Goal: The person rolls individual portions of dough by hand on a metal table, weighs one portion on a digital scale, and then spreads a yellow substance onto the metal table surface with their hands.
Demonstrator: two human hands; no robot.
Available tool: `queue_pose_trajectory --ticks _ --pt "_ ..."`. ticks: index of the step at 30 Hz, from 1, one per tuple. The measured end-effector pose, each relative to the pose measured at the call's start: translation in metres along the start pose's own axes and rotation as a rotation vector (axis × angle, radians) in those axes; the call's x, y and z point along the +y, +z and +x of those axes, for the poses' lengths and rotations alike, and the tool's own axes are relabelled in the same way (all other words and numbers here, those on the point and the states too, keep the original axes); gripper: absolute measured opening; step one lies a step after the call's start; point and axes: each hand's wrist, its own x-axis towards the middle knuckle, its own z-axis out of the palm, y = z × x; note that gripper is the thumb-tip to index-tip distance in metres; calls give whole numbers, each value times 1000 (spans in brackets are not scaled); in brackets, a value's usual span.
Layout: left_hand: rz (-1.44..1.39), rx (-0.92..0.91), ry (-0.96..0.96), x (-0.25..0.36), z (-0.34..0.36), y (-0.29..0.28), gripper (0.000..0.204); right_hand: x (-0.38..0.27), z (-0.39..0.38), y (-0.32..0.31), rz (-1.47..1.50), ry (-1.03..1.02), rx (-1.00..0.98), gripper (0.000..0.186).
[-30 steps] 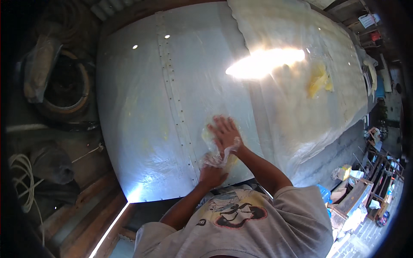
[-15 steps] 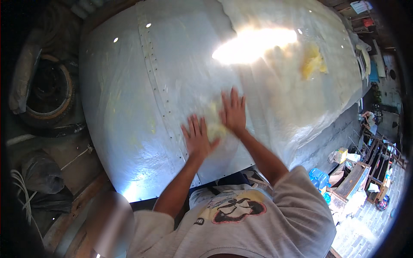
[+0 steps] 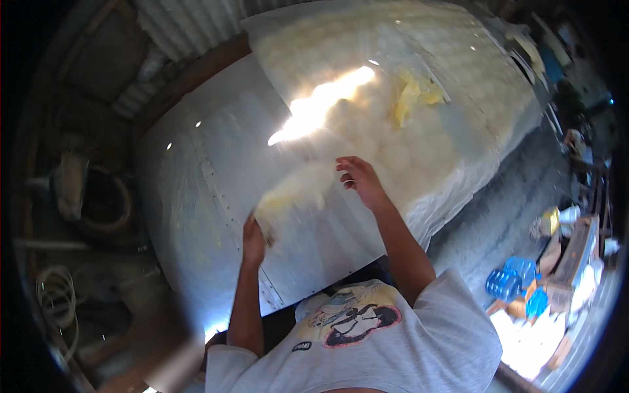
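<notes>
A thin pale-yellow, see-through sheet (image 3: 288,196), smeared by motion, stretches between my hands above a large grey metal panel (image 3: 229,137) with rows of rivets. My left hand (image 3: 254,241) is closed at the sheet's left end, seen edge-on. At the other end, my right hand (image 3: 362,182) has bent fingers pinched near the sheet's edge; the exact contact is blurred. A cloudy translucent covering (image 3: 458,147) lies over the panel's right part. On it rests a crumpled yellow piece (image 3: 413,98).
Coiled pale cord (image 3: 57,301) and a wheel (image 3: 108,200) are at the left, in shadow. Corrugated sheeting (image 3: 190,26) stands behind the panel. Blue plastic bottles (image 3: 504,285) and boxes (image 3: 560,288) sit on the floor at the right.
My hands lay flat with fingers spread on the panel; now they are raised and farther apart, fingers closed, with the pale-yellow sheet between them. The whole view has turned.
</notes>
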Motion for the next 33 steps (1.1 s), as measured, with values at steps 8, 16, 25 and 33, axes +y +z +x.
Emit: queue_pose_trajectory --ticks 8,16,25,33 --pt "-525 -94 -35 97 33 164 44 5 -75 -141 272 -17 -127 30" --pt "-420 -127 -59 154 258 297 31 -15 -146 -296 404 -105 316 31" --pt "787 48 986 37 236 465 72 22 -188 -371 470 -139 731 32" --pt "1139 27 1044 13 204 493 25 17 -198 -345 355 -119 525 34"
